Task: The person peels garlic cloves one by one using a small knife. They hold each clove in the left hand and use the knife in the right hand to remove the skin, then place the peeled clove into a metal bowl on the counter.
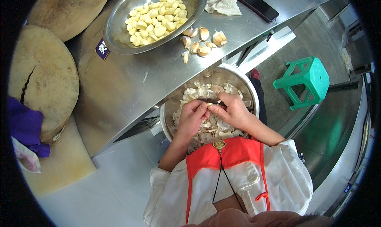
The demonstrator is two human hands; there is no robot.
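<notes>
Both hands meet over a large steel basin [253, 91] heaped with papery garlic skins [218, 127]. Between the fingertips of my left hand [192, 116] is a small pale garlic clove [209, 104], partly hidden by the fingers. My right hand [235, 110] grips a small dark knife [212, 101], its blade lying across the top of the clove; the hand covers most of its handle. Beyond them on the steel table, several unpeeled garlic cloves [204, 34] lie loose near the edge. A steel bowl [119, 46] behind these holds many peeled cloves [160, 31].
Two round wooden chopping blocks [49, 78] stand at the left, a purple cloth [25, 122] on the nearer one. A white rag [221, 2] and a phone [256, 5] lie on the steel table [119, 93]. A green plastic stool [317, 78] stands on the floor at right.
</notes>
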